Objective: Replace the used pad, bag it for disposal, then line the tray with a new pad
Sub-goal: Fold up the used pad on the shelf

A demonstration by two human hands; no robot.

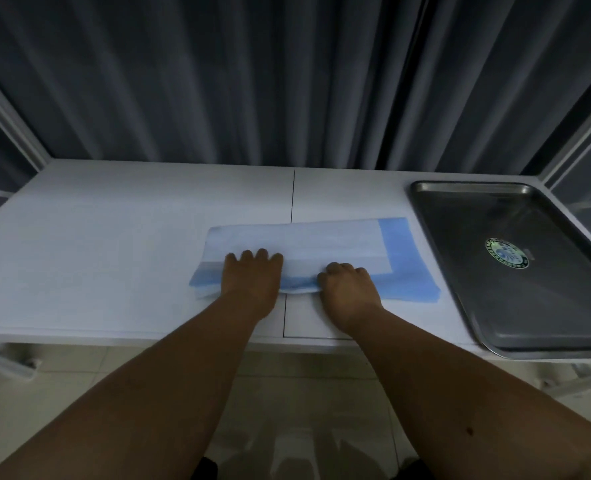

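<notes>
- The steel tray (515,271) sits bare at the right end of the white table (114,237), no pad in it, only a round sticker (507,253) on its floor
- A blue-and-white pad (321,244) lies folded on the table, just left of the tray and apart from it
- The left hand (252,275) presses flat on the pad's near-left part, fingers straight, so its grip is open
- The right hand (351,284) has its fingers curled at the pad's near edge and seems to pinch a raised fold there
- Judgement: the tray being empty suggests the used pad is already out; whether the pad on the table is the used one being folded for bagging or the new one being unfolded cannot be told
- No bag shows anywhere in view, so bagging looks undone or out of sight
- Left to do for certain: lining the tray, which is not yet started
</notes>
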